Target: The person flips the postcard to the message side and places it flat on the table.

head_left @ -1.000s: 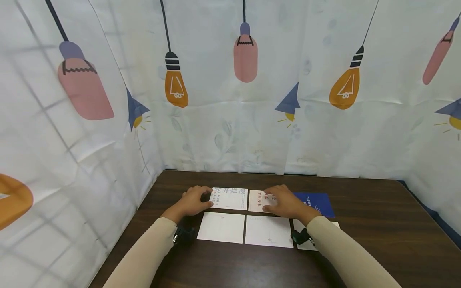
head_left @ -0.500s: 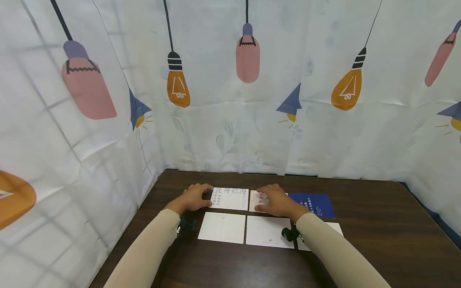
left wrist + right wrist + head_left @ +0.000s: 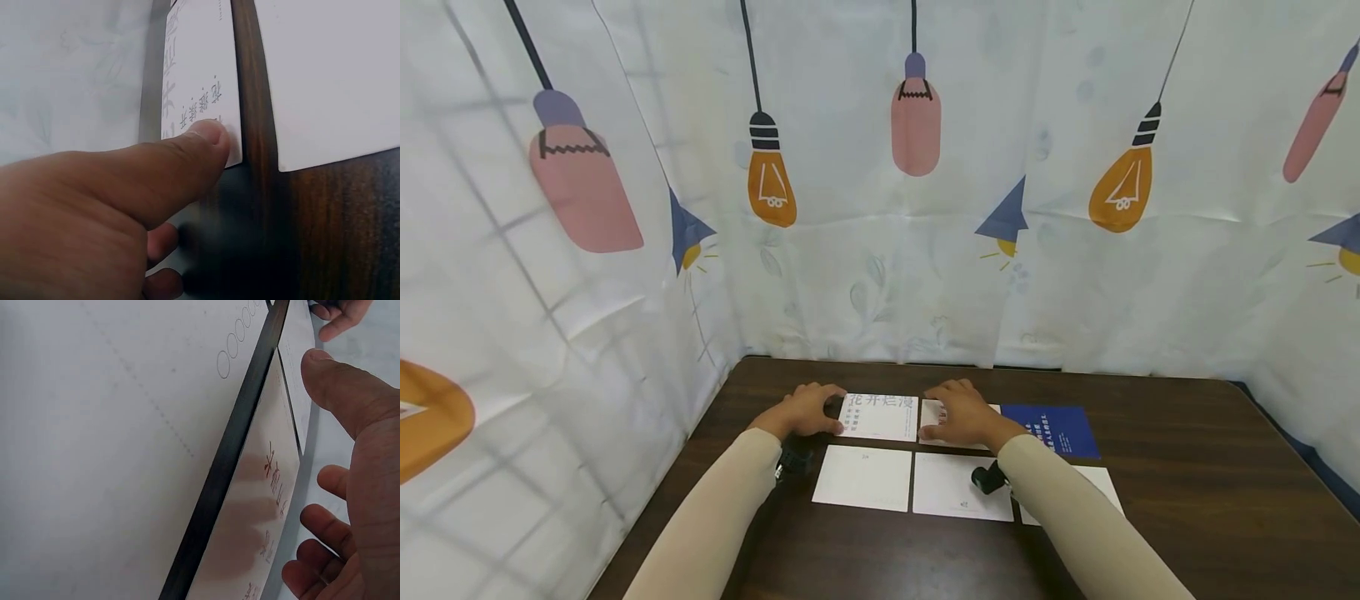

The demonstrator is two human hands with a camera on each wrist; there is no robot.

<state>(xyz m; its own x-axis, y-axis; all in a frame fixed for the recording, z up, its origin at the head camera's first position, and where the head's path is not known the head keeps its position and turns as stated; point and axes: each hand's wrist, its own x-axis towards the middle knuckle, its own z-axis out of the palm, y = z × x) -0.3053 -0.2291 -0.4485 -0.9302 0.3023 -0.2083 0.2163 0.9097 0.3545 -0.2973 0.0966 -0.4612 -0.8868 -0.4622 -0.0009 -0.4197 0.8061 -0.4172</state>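
Note:
My left hand (image 3: 805, 410) lies at the left end of a white postcard (image 3: 883, 423) with grey Chinese lettering. In the left wrist view its thumb (image 3: 209, 132) touches the corner of that card, with the other fingers spread below. My right hand (image 3: 964, 415) is over a pale postcard (image 3: 250, 512) with red lettering, covering much of it in the head view. Its thumb and fingers are parted with nothing between them, and the thumb (image 3: 319, 369) points toward the seam between these two cards. Finger shadows fall on the red-lettered card.
A blue card (image 3: 1067, 432) with white print lies right of the red-lettered one. Nearer stands a row of white cards: a left one (image 3: 861, 479), a middle one (image 3: 936, 485) and a right one (image 3: 1103, 482) partly under my sleeve. Behind the brown table (image 3: 1187, 467) hangs a lamp-patterned curtain (image 3: 850, 275).
My right hand has slid left over the red-lettered card toward the grey-lettered one, uncovering more of the blue card. My left hand has hardly moved.

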